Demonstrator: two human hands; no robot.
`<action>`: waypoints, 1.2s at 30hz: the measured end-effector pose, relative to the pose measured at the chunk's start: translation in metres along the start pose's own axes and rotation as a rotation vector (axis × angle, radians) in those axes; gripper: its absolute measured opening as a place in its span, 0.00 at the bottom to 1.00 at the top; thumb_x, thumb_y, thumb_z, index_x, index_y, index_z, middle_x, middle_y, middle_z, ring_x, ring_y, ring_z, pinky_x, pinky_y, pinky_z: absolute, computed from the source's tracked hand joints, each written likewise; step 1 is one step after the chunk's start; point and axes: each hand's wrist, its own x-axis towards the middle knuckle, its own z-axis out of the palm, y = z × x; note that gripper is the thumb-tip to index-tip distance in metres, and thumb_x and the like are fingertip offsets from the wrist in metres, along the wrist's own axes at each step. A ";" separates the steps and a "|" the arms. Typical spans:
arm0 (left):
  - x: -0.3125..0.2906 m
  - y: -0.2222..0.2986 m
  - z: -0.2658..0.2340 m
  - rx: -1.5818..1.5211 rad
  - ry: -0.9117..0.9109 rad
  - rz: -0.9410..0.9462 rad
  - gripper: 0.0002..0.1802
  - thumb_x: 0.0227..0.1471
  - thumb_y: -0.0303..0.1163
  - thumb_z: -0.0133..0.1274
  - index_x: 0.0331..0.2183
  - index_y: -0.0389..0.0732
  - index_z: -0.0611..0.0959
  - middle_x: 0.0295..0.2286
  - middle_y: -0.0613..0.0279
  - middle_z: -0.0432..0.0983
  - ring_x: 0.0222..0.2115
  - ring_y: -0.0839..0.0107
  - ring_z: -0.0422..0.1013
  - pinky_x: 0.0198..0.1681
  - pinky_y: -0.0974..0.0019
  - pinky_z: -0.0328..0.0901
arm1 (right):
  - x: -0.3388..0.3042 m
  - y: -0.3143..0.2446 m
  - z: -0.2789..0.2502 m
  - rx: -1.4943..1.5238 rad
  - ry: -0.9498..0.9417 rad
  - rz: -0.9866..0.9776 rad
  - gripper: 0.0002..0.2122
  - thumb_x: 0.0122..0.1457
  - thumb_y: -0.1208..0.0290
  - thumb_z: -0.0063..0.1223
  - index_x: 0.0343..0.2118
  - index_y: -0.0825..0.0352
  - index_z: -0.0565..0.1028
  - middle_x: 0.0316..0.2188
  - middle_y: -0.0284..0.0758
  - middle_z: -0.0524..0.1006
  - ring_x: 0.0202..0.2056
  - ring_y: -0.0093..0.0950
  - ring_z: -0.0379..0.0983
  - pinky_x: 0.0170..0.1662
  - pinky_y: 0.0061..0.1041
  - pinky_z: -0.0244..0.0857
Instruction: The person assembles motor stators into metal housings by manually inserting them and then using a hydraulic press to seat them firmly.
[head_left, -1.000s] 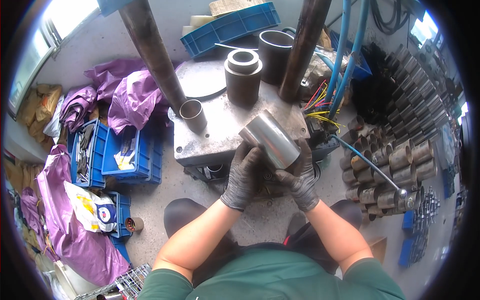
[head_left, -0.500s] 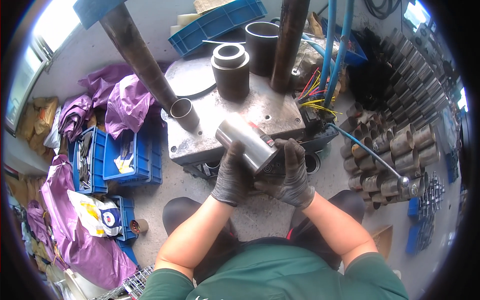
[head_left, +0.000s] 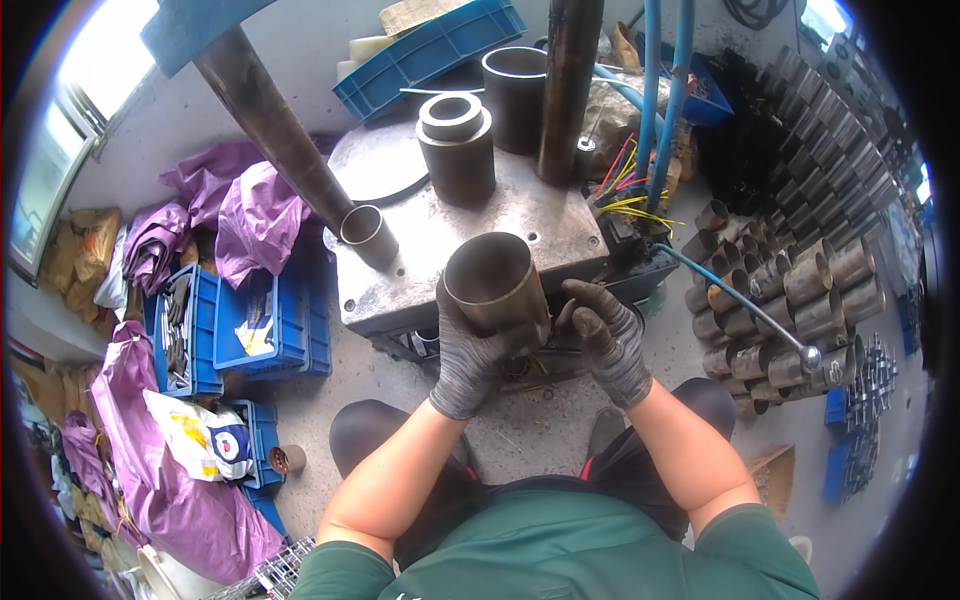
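In grey work gloves, I hold a short metal tube (head_left: 505, 315) over the front edge of the machine table, its open round mouth tipped up toward me. My left hand (head_left: 468, 350) grips the tube from its left and underneath. Just to the tube's right is my right hand (head_left: 607, 345), fingers apart and partly curled, with nothing in it. A smaller tube (head_left: 369, 237) stands on the left of the table (head_left: 470, 225). Behind the held tube stands a thick cylinder with a narrower ring (head_left: 456, 160) on top. A wide dark tube (head_left: 517, 105) is farther back.
Two steel columns (head_left: 572, 90) rise from the table. A blue lever with a ball end (head_left: 808, 357) juts out at right, before many stacked tubes (head_left: 800, 290). Blue crates (head_left: 260, 330) and purple sacking (head_left: 150, 450) lie at left. Blue hoses (head_left: 672, 100) hang at the back right.
The tube has been turned from lying sideways to showing its open mouth. My right hand has come off it and moved slightly right; the left keeps its grip.
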 end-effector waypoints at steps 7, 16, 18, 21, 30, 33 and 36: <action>-0.005 -0.010 0.009 0.278 -0.024 0.247 0.64 0.39 0.33 0.80 0.68 0.42 0.55 0.60 0.51 0.66 0.61 0.59 0.68 0.65 0.54 0.66 | -0.003 -0.013 0.001 0.067 -0.013 0.059 0.24 0.68 0.57 0.63 0.60 0.69 0.76 0.41 0.25 0.81 0.43 0.15 0.74 0.53 0.19 0.68; -0.009 -0.024 0.007 0.422 -0.167 0.387 0.74 0.32 0.20 0.78 0.70 0.47 0.47 0.59 0.48 0.67 0.59 0.56 0.70 0.63 0.52 0.69 | -0.003 -0.025 0.003 0.011 -0.002 0.045 0.29 0.68 0.49 0.60 0.60 0.70 0.75 0.52 0.34 0.80 0.54 0.24 0.74 0.61 0.28 0.67; -0.010 -0.023 0.008 0.424 -0.173 0.383 0.74 0.32 0.20 0.78 0.70 0.46 0.46 0.59 0.48 0.68 0.59 0.56 0.70 0.63 0.52 0.69 | -0.003 -0.026 0.002 0.062 -0.023 0.046 0.25 0.69 0.54 0.62 0.60 0.68 0.76 0.53 0.31 0.80 0.55 0.21 0.73 0.63 0.26 0.65; -0.008 -0.026 0.008 0.453 -0.182 0.464 0.75 0.32 0.19 0.78 0.70 0.46 0.45 0.59 0.48 0.68 0.59 0.57 0.70 0.64 0.52 0.68 | -0.003 -0.026 0.006 0.076 -0.041 0.027 0.25 0.69 0.55 0.62 0.60 0.67 0.75 0.53 0.31 0.80 0.55 0.21 0.73 0.63 0.27 0.65; -0.010 -0.011 0.017 0.491 -0.238 0.334 0.62 0.43 0.25 0.75 0.70 0.50 0.53 0.59 0.53 0.69 0.60 0.60 0.69 0.66 0.53 0.67 | -0.005 -0.025 0.001 -0.083 -0.001 -0.015 0.20 0.69 0.60 0.61 0.57 0.67 0.76 0.50 0.33 0.81 0.52 0.22 0.74 0.59 0.27 0.69; -0.013 -0.022 0.017 0.388 -0.252 0.266 0.60 0.46 0.23 0.73 0.71 0.47 0.54 0.60 0.52 0.70 0.60 0.59 0.70 0.64 0.53 0.68 | -0.002 -0.007 -0.005 -0.127 0.023 0.086 0.19 0.69 0.61 0.62 0.56 0.67 0.76 0.49 0.35 0.82 0.52 0.23 0.75 0.57 0.28 0.71; -0.013 -0.036 0.015 0.328 -0.333 0.358 0.62 0.46 0.20 0.72 0.72 0.45 0.50 0.59 0.52 0.71 0.59 0.58 0.71 0.64 0.54 0.68 | 0.002 -0.006 -0.009 -0.160 -0.046 0.115 0.18 0.67 0.67 0.62 0.56 0.68 0.75 0.48 0.40 0.83 0.51 0.27 0.78 0.56 0.31 0.71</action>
